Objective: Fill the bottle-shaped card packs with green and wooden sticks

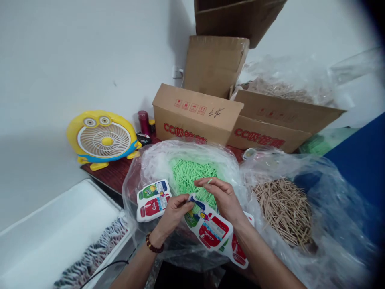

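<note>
My left hand (pixel 173 214) is closed, thumb and fingers pinching the top corner of a bottle-shaped printed packet (pixel 214 230) with red cola and green pictures. The packet slants down to the right, towards my right forearm. My right hand (pixel 224 198) is above the pile of short green sticks (pixel 191 173), with one green stick (pixel 209 181) between its thumb and fingers. Those sticks lie in a clear plastic bag (pixel 153 158). A similar packet (pixel 153 202) rests on the bag left of my left hand, and another packet (pixel 239 253) shows partly under the held one.
Brown sticks (pixel 284 212) fill another plastic bag at right. Cardboard boxes (pixel 195 114) stand behind, one stacked high. A yellow fan (pixel 104 138) and dark red bottle (pixel 143 122) are at the table's back left. A white bin (pixel 60 216) at lower left holds rows of packets.
</note>
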`<state>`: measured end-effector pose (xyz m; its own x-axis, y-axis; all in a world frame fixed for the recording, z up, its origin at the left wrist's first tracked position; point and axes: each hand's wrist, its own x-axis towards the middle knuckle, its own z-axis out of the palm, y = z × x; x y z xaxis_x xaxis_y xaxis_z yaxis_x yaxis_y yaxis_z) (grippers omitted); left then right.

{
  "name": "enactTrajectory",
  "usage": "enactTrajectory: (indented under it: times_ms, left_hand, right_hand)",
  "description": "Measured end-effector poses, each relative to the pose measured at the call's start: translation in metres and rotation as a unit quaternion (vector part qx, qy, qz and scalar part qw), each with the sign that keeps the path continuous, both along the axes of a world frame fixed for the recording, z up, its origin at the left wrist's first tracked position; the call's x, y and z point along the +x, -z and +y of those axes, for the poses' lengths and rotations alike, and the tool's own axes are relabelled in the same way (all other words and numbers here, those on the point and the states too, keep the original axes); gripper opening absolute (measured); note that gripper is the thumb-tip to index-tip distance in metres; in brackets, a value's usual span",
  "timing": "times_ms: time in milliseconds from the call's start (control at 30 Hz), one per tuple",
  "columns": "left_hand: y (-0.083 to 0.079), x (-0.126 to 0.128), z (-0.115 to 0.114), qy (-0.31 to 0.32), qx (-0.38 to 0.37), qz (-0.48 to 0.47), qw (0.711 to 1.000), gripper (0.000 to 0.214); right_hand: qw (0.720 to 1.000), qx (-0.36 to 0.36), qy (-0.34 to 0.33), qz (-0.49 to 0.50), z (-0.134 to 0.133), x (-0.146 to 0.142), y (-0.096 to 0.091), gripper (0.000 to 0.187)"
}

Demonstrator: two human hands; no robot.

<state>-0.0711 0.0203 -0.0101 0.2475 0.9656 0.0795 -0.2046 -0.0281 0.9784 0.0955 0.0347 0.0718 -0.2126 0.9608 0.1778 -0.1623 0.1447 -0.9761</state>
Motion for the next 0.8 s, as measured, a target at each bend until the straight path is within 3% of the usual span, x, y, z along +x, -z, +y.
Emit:
enactTrajectory:
  times_ms: [167,300,367,467,567,667,733,800]
  left_hand:
    - [0.003,0.000,0.006,-0.015,0.017,-0.057,0.998,0.021]
    - [0.009,-0.004,0.012,-0.027,0.012,-0.073,0.997,0.021]
    - [0.012,-0.010,0.014,-0.039,0.009,-0.075,0.996,0.022]
    - [0.010,-0.020,0.016,-0.053,0.015,-0.050,0.997,0.022]
    - [0.003,-0.020,0.018,-0.068,0.015,-0.023,0.997,0.022]
    - [-0.005,-0.010,0.019,-0.073,0.002,-0.050,0.996,0.020]
    - [-0.010,-0.002,0.018,-0.049,-0.020,-0.091,0.994,0.020]
    - [-0.015,0.004,0.017,0.017,-0.059,-0.109,0.992,0.023]
  right_hand:
    - [1.000,0.025,-0.013,-0.013,0.001,-0.004,-0.011,0.014]
    - [0.995,0.049,0.086,0.002,0.010,0.004,-0.007,0.018]
    - [0.992,0.037,0.109,-0.054,0.018,0.014,0.000,0.019]
    - [0.984,0.002,0.078,-0.163,0.023,0.027,0.008,0.027]
    - [0.977,0.020,0.017,-0.214,0.015,0.033,0.006,0.036]
    - [0.947,0.058,-0.025,-0.316,0.005,0.031,0.000,0.026]
    - [0.933,0.070,-0.017,-0.353,0.001,0.031,-0.001,0.017]
    - [0.931,0.063,-0.011,-0.359,0.000,0.035,-0.001,0.023]
